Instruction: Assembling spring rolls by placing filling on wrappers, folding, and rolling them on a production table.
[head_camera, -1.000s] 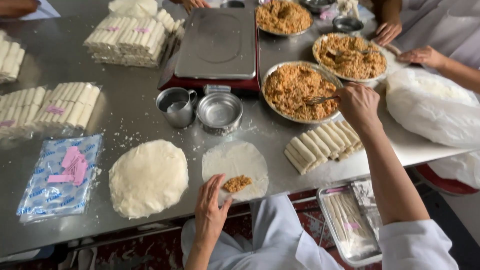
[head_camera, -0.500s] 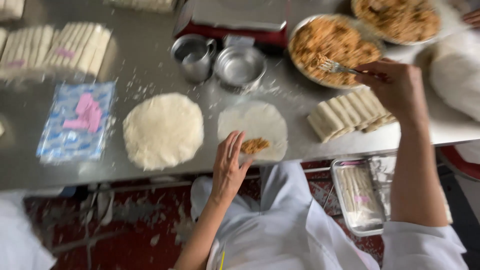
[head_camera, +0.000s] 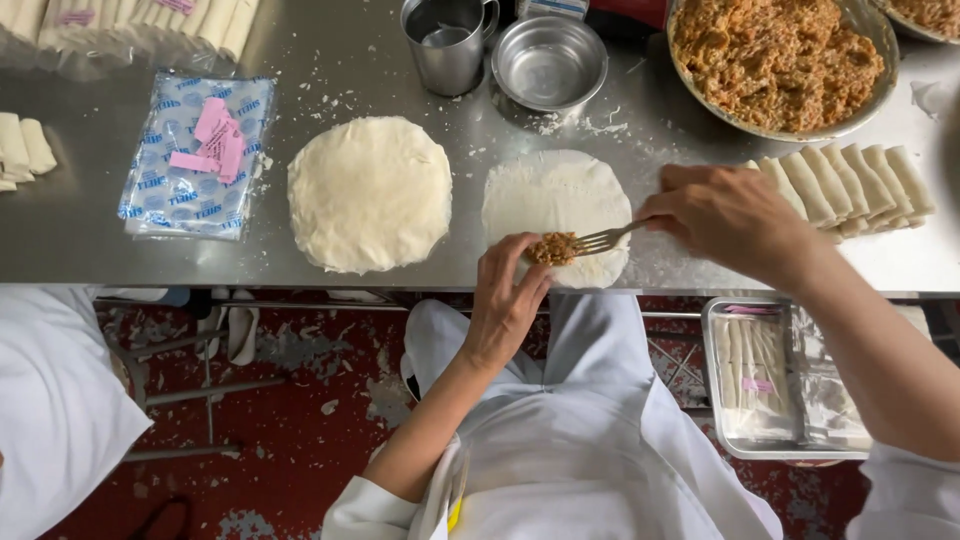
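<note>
Head view, right hand (head_camera: 730, 215) holding fork (head_camera: 608, 238), left hand (head_camera: 508, 300) touching filling (head_camera: 553, 248)

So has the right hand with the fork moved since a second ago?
Yes. The right hand has come away from the bowl of filling toward the person, and its fork now touches the filling on the single wrapper.

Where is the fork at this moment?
In the head view, the fork is in the right hand, with its tines on the filling at the near edge of the single wrapper, beside the left hand.
</note>
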